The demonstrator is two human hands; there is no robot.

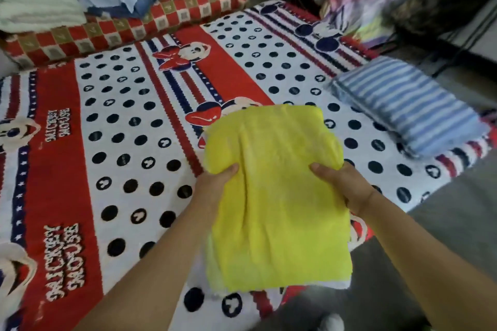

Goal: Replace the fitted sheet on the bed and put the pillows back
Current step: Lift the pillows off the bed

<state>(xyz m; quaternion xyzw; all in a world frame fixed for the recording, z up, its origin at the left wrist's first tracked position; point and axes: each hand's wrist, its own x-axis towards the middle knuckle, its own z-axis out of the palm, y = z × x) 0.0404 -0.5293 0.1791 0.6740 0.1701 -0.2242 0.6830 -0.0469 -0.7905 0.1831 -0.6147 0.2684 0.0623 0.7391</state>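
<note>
The folded yellow sheet point(277, 196) is held above the bed point(121, 142) near its near edge, long axis running away from the person. The left hand point(215, 183) and right hand point(347, 183) clasp its opposite long sides, each grip clenched on the cloth and equally near.

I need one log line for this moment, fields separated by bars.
left hand grips folded yellow cloth | right hand grips it too | cartoon-print sheet spread flat underneath | striped pillow on sheet's right edge

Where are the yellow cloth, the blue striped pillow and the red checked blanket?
yellow cloth point(277, 196): head view, middle of its folded face.
blue striped pillow point(408, 105): head view, centre of its top.
red checked blanket point(188, 11): head view, its top side.
</note>
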